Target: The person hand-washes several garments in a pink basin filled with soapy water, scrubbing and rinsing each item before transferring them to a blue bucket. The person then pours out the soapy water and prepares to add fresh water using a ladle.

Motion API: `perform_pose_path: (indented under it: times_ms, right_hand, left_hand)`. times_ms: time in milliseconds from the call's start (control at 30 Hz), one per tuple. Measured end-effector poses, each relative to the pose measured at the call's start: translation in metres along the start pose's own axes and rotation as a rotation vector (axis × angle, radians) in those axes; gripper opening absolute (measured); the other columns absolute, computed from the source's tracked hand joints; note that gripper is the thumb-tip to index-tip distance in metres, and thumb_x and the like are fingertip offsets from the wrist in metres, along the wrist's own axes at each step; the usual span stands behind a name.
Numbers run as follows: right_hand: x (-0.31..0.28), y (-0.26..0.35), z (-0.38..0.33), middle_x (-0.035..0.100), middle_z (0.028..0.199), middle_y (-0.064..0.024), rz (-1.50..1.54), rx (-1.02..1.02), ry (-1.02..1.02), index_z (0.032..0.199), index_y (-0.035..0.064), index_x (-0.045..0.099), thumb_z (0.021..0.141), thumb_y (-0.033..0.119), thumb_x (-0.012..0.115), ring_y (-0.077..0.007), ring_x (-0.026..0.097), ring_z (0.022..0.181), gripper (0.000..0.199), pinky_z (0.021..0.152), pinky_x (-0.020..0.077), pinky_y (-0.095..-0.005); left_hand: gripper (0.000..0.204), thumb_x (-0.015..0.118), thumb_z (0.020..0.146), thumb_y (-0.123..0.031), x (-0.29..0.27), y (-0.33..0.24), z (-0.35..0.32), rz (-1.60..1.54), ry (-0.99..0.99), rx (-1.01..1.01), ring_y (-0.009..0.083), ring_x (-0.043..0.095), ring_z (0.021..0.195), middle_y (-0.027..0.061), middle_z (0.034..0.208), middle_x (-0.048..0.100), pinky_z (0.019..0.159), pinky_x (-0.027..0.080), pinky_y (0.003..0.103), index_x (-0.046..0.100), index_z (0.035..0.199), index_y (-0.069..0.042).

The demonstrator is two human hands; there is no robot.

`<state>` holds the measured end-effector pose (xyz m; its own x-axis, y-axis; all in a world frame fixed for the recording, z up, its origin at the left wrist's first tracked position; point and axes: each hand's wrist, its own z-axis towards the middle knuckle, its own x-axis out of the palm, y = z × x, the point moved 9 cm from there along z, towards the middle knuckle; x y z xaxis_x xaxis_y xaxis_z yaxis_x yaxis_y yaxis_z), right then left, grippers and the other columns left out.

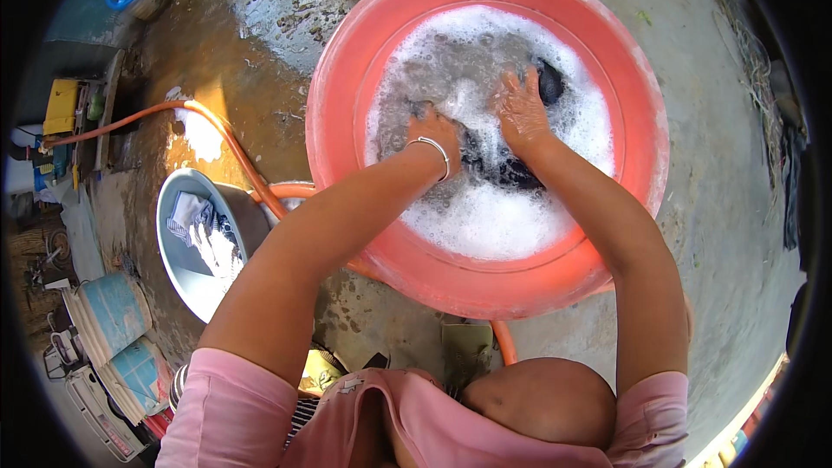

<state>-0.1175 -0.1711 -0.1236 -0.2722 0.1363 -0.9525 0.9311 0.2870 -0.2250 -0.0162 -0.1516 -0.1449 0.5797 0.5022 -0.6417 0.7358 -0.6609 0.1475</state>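
Observation:
A large round red plastic tub (pixel 347 61) holds grey, soapy water with white suds (pixel 494 230). Dark wet cloth (pixel 517 175) breaks the surface between and below my hands, and another dark lump of cloth (pixel 549 83) shows at the right. My left hand (pixel 433 134), with a silvery bangle (pixel 431 149) at the wrist, dips into the water left of the tub's middle; its fingertips are hidden there. Wet and foamy, my right hand (pixel 522 113) has its fingers spread at the surface, beside the right-hand dark lump, holding nothing visible.
Left of the tub stands a grey-blue basin (pixel 176 247) with striped and white cloth (pixel 204 230) inside. An orange hose (pixel 227 134) runs across the wet ground and passes close by the tub. Stacked buckets (pixel 117 316) stand at the lower left. My bare knee (pixel 542 399) is near the tub.

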Motion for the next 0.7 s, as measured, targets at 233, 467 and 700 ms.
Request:
perform_pose_path:
  times_ms: [233, 467, 700]
  right_hand:
    - [0.060, -0.040, 0.041, 0.048, 0.135, -0.0075, 0.122, 0.238, -0.023, 0.111, 0.0110, 0.063, 0.085, 0.019, 0.050, -0.0284, 0.032, 0.134, 0.030, 0.110, 0.0103, -0.0539]
    - [-0.071, -0.052, -0.008, 0.057, 0.122, -0.0086, 0.446, 0.034, -0.300, 0.119, 0.0171, 0.060, 0.077, 0.009, 0.059, -0.0272, 0.054, 0.114, 0.042, 0.093, 0.0460, -0.0405]
    - [-0.260, -0.072, -0.072, 0.067, 0.097, -0.0138, 0.876, 0.161, -0.814, 0.111, 0.0090, 0.061, 0.074, 0.002, 0.053, -0.0311, 0.062, 0.093, 0.038, 0.085, 0.0471, -0.0421]
  left_hand:
    - [0.078, 0.044, 0.085, -0.062, -0.039, -0.008, 0.016, -0.493, -0.505, 0.122, 0.0320, 0.023, 0.140, 0.0151, 0.152, 0.025, 0.114, 0.016, 0.046, 0.033, 0.145, -0.013]
    - [0.100, 0.075, 0.070, -0.053, -0.044, 0.029, -0.023, -0.690, -0.165, 0.225, 0.0354, 0.036, 0.133, 0.0276, 0.138, 0.041, 0.111, 0.030, 0.039, 0.033, 0.140, 0.003]
    - [0.121, 0.088, 0.061, -0.039, -0.088, 0.058, -0.085, -0.900, -0.729, 0.416, 0.0326, 0.023, 0.140, 0.0254, 0.149, 0.024, 0.114, 0.023, 0.039, 0.013, 0.146, 0.003]
